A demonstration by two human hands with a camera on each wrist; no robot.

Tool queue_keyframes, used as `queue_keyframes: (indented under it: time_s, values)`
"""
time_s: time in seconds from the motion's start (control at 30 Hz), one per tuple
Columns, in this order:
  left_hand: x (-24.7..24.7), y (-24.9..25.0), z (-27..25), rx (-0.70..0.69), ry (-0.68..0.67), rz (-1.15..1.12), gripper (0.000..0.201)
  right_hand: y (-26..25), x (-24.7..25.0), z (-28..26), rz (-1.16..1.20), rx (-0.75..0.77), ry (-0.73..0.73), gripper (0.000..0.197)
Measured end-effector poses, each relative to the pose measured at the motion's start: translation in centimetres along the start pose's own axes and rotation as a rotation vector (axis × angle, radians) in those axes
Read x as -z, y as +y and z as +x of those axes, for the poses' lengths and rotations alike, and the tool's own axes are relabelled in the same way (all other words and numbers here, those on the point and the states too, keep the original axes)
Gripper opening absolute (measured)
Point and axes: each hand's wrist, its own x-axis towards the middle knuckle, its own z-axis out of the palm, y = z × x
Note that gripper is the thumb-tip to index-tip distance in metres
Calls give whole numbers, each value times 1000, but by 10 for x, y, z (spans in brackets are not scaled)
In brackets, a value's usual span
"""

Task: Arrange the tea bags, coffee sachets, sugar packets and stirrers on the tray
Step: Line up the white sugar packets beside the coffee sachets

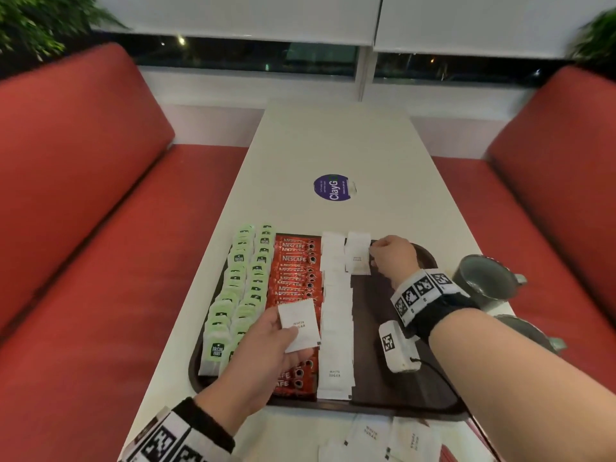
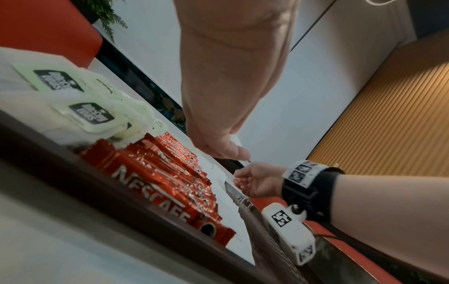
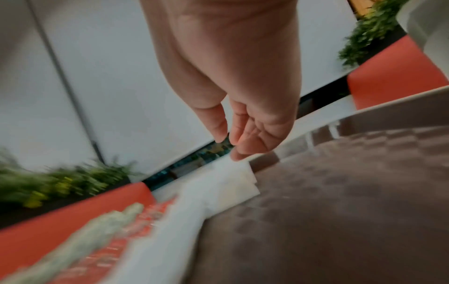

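A dark brown tray (image 1: pixel 403 391) lies on the white table. It carries two columns of green tea bags (image 1: pixel 240 295), a column of red coffee sachets (image 1: pixel 295 271) and a column of white sugar packets (image 1: pixel 335 311). My left hand (image 1: pixel 287 338) pinches one white sugar packet (image 1: pixel 300 320) above the sachets. At the tray's far end, the loosely curled fingertips of my right hand (image 1: pixel 375 256) touch the right edge of another sugar packet (image 1: pixel 358 258), which starts a second column. In the right wrist view one fingertip (image 3: pixel 237 156) rests on that packet's (image 3: pixel 233 180) corner, the thumb apart from it. No stirrers show.
Two grey mugs (image 1: pixel 483 281) (image 1: pixel 533 331) stand right of the tray. Several loose sugar packets (image 1: pixel 376 438) lie on the table at the near edge. The tray's right half (image 1: pixel 380 305) is bare. A purple sticker (image 1: pixel 333 187) marks the table beyond. Red benches (image 1: pixel 83 201) flank both sides.
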Motion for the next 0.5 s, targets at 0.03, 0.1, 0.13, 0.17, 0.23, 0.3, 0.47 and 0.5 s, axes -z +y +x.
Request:
queue_keyframes:
  time_s: [0.03, 0.1, 0.13, 0.17, 0.23, 0.3, 0.47, 0.5]
  values:
    - [0, 1, 1, -7, -6, -1, 31, -7, 3, -19, 80, 38, -29, 11]
    - [-1, 4, 3, -20, -10, -9, 31, -19, 9, -64, 163, 139, -225, 12]
    - [-2, 5, 4, -29, -10, -10, 32, -23, 12, -87, 144, 177, -358, 11]
    - [-3, 6, 5, -40, -10, -6, 32, -25, 13, -105, 112, 210, -466, 10]
    - [-8, 8, 6, -64, -23, 10, 32, -23, 7, -128, 94, 246, -548, 7]
    - [-13, 9, 5, -83, -43, 29, 33, -19, 0, -135, 127, 267, -520, 17]
    - [-4, 10, -1, -84, 9, 66, 36, -11, 5, -98, 208, 141, -256, 15]
    - [2, 9, -2, -85, 17, 71, 37, -8, 8, -83, 186, 108, -188, 13]
